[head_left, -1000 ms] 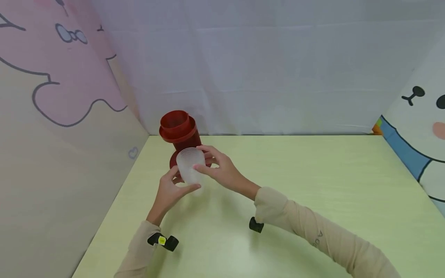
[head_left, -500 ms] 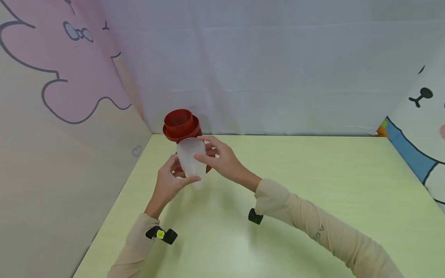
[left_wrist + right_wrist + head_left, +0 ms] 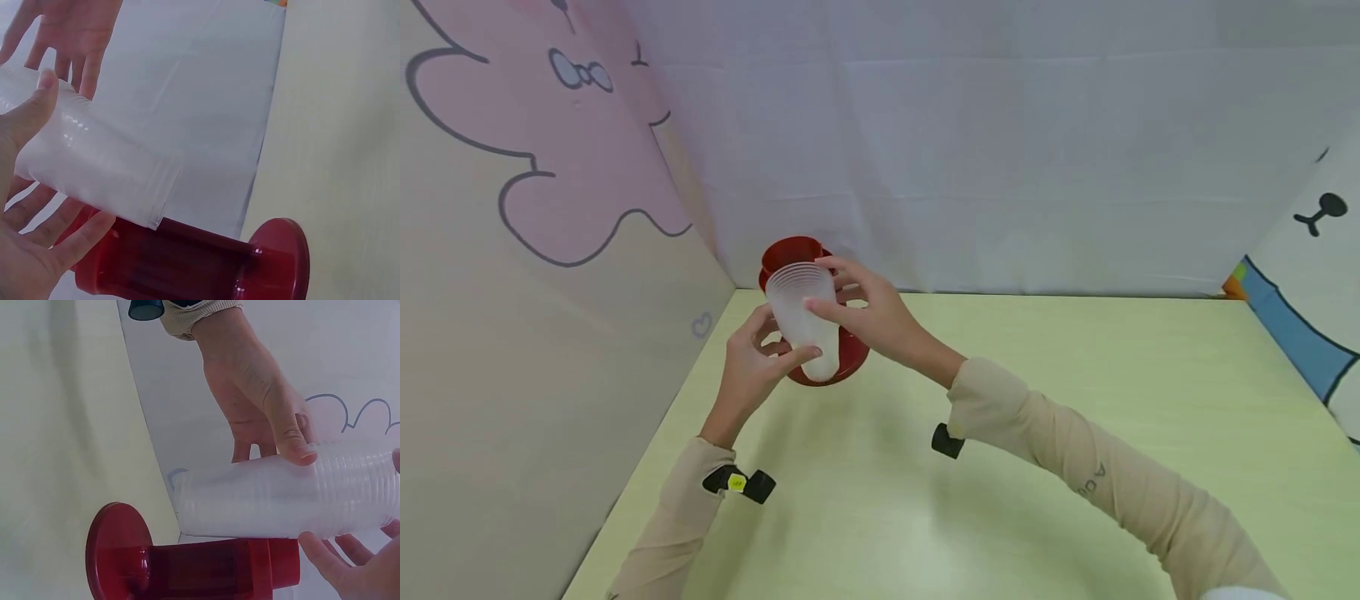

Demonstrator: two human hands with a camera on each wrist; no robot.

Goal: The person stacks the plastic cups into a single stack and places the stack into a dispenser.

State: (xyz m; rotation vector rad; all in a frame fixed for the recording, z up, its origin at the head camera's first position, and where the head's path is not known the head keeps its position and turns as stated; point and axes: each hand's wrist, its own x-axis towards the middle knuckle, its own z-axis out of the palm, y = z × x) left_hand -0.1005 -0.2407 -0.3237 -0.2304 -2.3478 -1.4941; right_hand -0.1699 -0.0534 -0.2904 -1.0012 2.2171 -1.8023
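A stack of nested clear plastic cups (image 3: pixel 797 304) is held up between both hands, rims upward and slightly tilted. My left hand (image 3: pixel 747 362) grips its lower part, thumb in front and fingers behind. Higher up, near the rims, my right hand (image 3: pixel 880 317) holds the stack between thumb and fingers. Just behind stands a red cup-shaped holder with a round base (image 3: pixel 856 350), mostly covered by the cups in the head view. Its dark red tube (image 3: pixel 181 259) shows below the stack in the left wrist view. The right wrist view shows the cups (image 3: pixel 250 497) beside the holder's wider collar (image 3: pixel 259 569).
A pale green table (image 3: pixel 1037 417) carries the holder near its back left. White cloth (image 3: pixel 962 150) rises behind the back edge, and a cartoon-printed panel (image 3: pixel 587 200) stands along the left side. Another printed panel (image 3: pixel 1292 317) is at the right.
Both hands have raised the cup stack upward, from in front of the holder's base to overlapping its top opening. Their hold on the stack looks the same. The head view has shifted slightly.
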